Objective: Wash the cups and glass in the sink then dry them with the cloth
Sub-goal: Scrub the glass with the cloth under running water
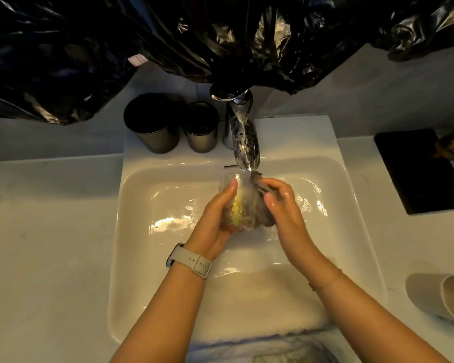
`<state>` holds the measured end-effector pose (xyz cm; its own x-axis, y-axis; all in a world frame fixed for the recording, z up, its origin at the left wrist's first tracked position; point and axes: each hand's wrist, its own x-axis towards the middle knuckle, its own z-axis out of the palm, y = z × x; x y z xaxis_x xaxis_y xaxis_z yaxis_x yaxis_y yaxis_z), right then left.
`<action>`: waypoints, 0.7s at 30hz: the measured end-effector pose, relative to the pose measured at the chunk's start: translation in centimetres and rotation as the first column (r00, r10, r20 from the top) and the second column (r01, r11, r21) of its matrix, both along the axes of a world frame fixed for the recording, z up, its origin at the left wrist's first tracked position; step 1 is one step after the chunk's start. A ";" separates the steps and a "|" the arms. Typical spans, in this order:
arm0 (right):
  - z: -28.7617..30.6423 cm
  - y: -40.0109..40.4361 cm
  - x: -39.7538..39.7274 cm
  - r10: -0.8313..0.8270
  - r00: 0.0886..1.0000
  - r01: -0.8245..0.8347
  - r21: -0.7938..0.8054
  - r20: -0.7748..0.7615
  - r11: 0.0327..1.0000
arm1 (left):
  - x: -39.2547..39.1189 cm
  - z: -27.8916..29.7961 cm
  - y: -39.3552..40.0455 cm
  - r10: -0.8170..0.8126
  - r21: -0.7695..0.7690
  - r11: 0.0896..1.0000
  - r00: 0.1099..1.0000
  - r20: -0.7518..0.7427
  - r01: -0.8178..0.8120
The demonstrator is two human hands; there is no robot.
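Head view: a white sink point(131, 258) is seen from above, both forearms reaching in under the tap point(243, 137)
Glass: a clear glass point(237, 203) is held over the basin, just below the spout, rim tilted toward the tap
Left hand: the left hand point(215, 218) is wrapped round the glass from the left, fingers curled on its wall, thumb side hidden
Right hand: the right hand point(281, 203) is pinched on a grey cloth point(265, 216) and pressed with it against the right side of the glass
Water: whether water runs from the spout cannot be told; the basin floor is seen wet and glinting
Cups waiting: two dark metal cups point(152, 124) point(201, 127) are stood upright on the sink's back ledge, left of the tap, just beside each other
Other cup: a pale cup point(443, 297) is laid on its side on the counter, at the right edge, well apart from the sink
Also noted: black plastic sheeting point(220, 35) is hung behind the tap; a dark tray point(409, 174) is set on the right counter; a watch point(190, 260) is worn on the left wrist
Step in hand: judged to be the wiping of the glass, washing or drying not separable from this view
Progress: judged early to middle; the cups appear not yet handled
Next move: the glass is likely to need turning in the left hand so the cloth reaches the unwiped wall and the inside, then setting down upright on the counter
Risk: wet glass is slippery; a firm hold is called for during the turn
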<state>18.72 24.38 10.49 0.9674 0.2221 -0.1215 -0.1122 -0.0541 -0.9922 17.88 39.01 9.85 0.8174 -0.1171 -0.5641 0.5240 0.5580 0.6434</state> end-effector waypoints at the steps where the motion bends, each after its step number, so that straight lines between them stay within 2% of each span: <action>1: -0.1 0.4 -0.5 0.020 1.000 -0.020 0.024 -0.011 1.000 | -0.1 0.0 -0.1 0.003 0.039 0.999 1.000 -0.005 -0.003; 3: -0.1 0.5 -0.9 0.102 0.995 -0.101 0.014 -0.001 0.995 | -0.3 -0.3 -0.1 0.016 0.068 0.998 1.000 -0.012 -0.015; 6: -0.5 -0.1 -0.1 0.210 0.972 -0.190 -0.166 0.107 0.968 | -0.5 -0.2 -0.1 0.054 0.039 0.998 0.998 -0.034 -0.053; 9: 0.0 -0.1 1.2 0.075 0.997 -0.075 -0.034 0.002 0.997 | -0.7 0.4 -0.4 0.095 -0.058 0.994 0.994 -0.050 -0.098; 11: 0.1 0.2 1.7 -0.014 1.000 0.014 0.030 -0.004 0.999 | -0.5 0.6 -0.5 0.109 -0.058 0.992 0.993 -0.052 -0.112; 16: -0.8 0.8 0.4 0.059 0.971 -0.026 -0.142 0.231 0.990 | -0.1 0.7 -0.8 0.129 0.041 0.991 0.987 -0.097 -0.125; 19: -0.7 1.4 1.8 0.030 0.956 0.032 -0.206 0.292 0.978 | -0.5 0.3 -1.4 0.088 0.050 0.995 0.992 -0.094 -0.084; 21: -0.8 1.8 2.8 0.003 0.966 0.048 -0.191 0.257 0.980 | -0.5 0.6 -1.3 0.114 0.023 0.993 0.990 -0.087 -0.112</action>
